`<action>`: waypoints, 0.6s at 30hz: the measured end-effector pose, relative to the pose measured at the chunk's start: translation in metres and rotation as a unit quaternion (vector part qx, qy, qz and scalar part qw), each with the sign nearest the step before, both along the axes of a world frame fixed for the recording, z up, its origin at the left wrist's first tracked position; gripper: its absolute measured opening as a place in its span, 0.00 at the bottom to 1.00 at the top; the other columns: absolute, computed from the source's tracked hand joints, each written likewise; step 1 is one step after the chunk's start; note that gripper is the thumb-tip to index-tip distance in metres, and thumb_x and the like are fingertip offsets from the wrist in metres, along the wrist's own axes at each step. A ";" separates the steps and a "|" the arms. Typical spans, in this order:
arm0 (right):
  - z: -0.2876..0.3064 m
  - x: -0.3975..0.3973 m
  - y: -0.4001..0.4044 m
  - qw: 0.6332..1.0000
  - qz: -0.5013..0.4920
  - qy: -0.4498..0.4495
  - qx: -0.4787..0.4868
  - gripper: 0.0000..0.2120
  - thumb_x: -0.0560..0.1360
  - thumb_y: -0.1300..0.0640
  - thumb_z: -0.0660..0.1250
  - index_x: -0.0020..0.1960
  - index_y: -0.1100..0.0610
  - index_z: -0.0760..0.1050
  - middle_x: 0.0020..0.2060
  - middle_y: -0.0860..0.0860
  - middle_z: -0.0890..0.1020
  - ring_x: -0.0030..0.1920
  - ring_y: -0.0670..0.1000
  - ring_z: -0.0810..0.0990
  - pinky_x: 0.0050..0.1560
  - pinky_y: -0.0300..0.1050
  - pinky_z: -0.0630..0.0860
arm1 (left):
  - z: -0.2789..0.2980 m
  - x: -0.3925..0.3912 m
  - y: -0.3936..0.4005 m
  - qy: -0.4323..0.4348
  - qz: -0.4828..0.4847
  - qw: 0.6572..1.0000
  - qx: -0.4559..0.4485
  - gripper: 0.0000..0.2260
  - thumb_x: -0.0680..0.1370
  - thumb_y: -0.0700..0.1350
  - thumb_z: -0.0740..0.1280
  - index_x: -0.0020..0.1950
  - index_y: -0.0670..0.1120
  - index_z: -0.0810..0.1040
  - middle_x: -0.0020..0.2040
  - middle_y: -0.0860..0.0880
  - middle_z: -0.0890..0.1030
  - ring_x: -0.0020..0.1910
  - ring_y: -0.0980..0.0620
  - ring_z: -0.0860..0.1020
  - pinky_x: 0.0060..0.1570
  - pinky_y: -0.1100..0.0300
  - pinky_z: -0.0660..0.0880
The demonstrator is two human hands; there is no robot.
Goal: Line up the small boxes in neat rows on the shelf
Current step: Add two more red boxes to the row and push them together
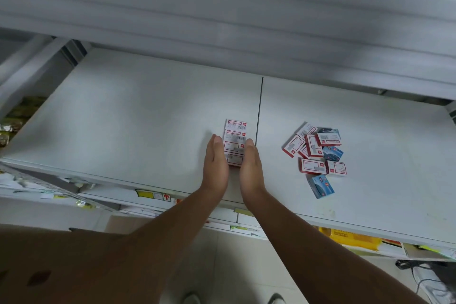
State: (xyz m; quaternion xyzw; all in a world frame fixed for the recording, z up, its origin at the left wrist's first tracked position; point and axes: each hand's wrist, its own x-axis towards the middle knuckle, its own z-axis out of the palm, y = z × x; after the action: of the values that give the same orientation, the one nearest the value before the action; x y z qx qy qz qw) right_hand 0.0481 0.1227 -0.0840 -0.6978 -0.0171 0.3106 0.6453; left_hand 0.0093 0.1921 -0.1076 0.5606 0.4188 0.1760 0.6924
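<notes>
The short row of red-and-white cardboard boxes (235,143), long axis running away from the person, is pressed between the flat, straight-fingered left hand (214,165) and right hand (250,168), while the loose heap of red-and-white and blue boxes (317,153) is judged nearer the right hand.

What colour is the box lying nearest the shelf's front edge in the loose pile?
Blue, with a small red mark; the lone box shows best in the head view.

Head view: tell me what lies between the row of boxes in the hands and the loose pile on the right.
Only bare shelf and its panel seam separate the row of red-and-white boxes from the loose pile, in the head view.
</notes>
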 end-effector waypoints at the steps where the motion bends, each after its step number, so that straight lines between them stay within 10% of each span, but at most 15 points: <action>1: -0.002 0.003 0.001 1.000 0.001 -0.005 0.000 0.21 0.87 0.41 0.49 0.75 0.44 0.69 0.63 0.44 0.80 0.60 0.41 0.78 0.54 0.36 0.71 | -0.001 0.003 0.001 -0.001 0.000 1.000 0.006 0.25 0.86 0.63 0.50 0.79 0.55 0.70 0.70 0.54 0.80 0.67 0.55 0.79 0.62 0.65 0.75; 5: -0.006 0.016 0.008 1.000 0.003 -0.019 -0.009 0.22 0.87 0.40 0.48 0.75 0.44 0.70 0.63 0.44 0.81 0.61 0.43 0.78 0.59 0.39 0.73 | 0.003 0.013 0.005 -0.004 0.001 1.000 0.024 0.26 0.84 0.63 0.51 0.75 0.53 0.75 0.64 0.52 0.84 0.62 0.53 0.83 0.66 0.56 0.78; 13: -0.005 0.026 0.013 0.999 0.018 -0.044 -0.015 0.22 0.87 0.40 0.48 0.74 0.44 0.71 0.64 0.45 0.80 0.63 0.44 0.78 0.65 0.44 0.72 | 0.013 0.025 0.013 0.003 -0.003 0.999 0.039 0.21 0.88 0.55 0.50 0.68 0.50 0.79 0.58 0.50 0.86 0.55 0.54 0.85 0.44 0.72 0.77; 18: 0.015 0.026 -0.006 0.992 0.054 -0.103 -0.042 0.16 0.88 0.47 0.50 0.59 0.48 0.76 0.52 0.42 0.81 0.50 0.32 0.79 0.50 0.27 0.72 | 0.022 0.014 0.013 0.032 -0.006 0.997 0.070 0.17 0.89 0.52 0.52 0.70 0.49 0.76 0.60 0.54 0.82 0.57 0.57 0.81 0.45 0.77 0.71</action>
State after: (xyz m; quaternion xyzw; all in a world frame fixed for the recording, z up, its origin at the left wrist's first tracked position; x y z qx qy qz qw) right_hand 0.0741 0.1162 -0.0686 -0.7502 -0.1077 0.2720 0.5930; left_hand 0.0235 0.2049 -0.0852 0.6155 0.4243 0.1824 0.6386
